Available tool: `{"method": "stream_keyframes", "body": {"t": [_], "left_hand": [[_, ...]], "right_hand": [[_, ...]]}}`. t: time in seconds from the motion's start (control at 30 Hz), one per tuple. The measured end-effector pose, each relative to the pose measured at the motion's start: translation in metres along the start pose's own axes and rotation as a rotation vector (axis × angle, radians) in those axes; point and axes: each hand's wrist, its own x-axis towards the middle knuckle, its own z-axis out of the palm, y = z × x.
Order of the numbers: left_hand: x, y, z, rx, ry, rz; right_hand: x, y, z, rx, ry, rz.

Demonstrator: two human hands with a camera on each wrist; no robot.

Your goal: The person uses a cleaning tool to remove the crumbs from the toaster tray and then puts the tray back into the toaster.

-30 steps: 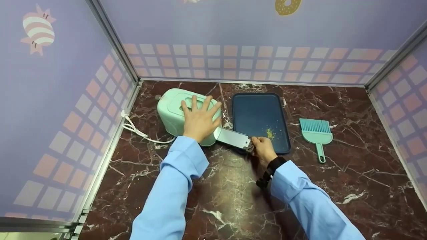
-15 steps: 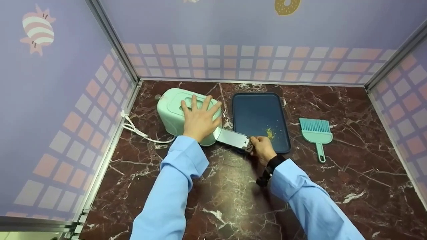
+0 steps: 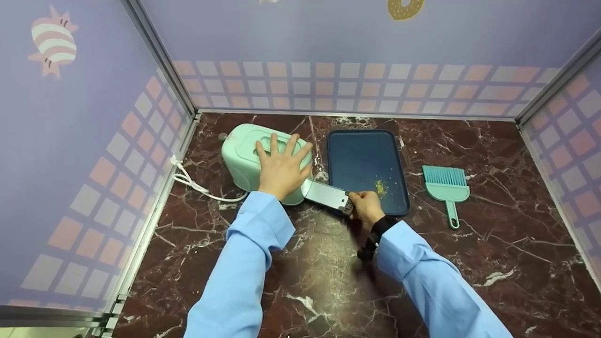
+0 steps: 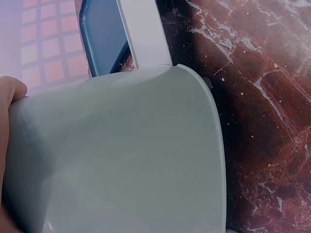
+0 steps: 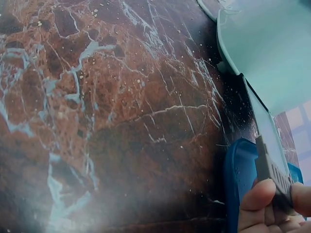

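A mint-green toaster stands on the marble table, and my left hand rests on its top with fingers spread. From its right end sticks out a flat silvery crumb tray, its inner part hidden inside the toaster. My right hand pinches the tray's dark grey slotted end between thumb and fingers. The left wrist view shows the toaster's smooth side, with the pale crumb tray jutting from it.
Under the crumb tray's outer end lies a dark blue rectangular tray with yellowish crumbs on it. A small mint brush lies to the right. The white power cord runs left of the toaster. Patterned panels enclose the table.
My right hand has moved slightly left with the crumb tray, so a little less of it sticks out of the toaster. The left hand stays put on top.
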Motion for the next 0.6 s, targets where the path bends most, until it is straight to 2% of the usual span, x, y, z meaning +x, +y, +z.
{"method": "stream_keyframes", "body": {"t": [0.17,0.23,0.5,0.6], "left_hand": [[0.000,-0.001,0.001,-0.017,0.023,0.005],[0.000,-0.001,0.001,-0.013,0.024,0.003],[0.000,-0.001,0.000,-0.018,0.004,-0.003],[0.001,-0.001,-0.001,-0.017,0.003,-0.004]], "right_hand": [[0.001,-0.001,0.001,-0.161,-0.010,-0.025],[0.002,-0.002,0.003,-0.178,-0.008,-0.016],[0.003,-0.004,0.014,-0.051,-0.007,0.073],[0.004,-0.005,0.017,-0.061,0.008,0.085]]}}
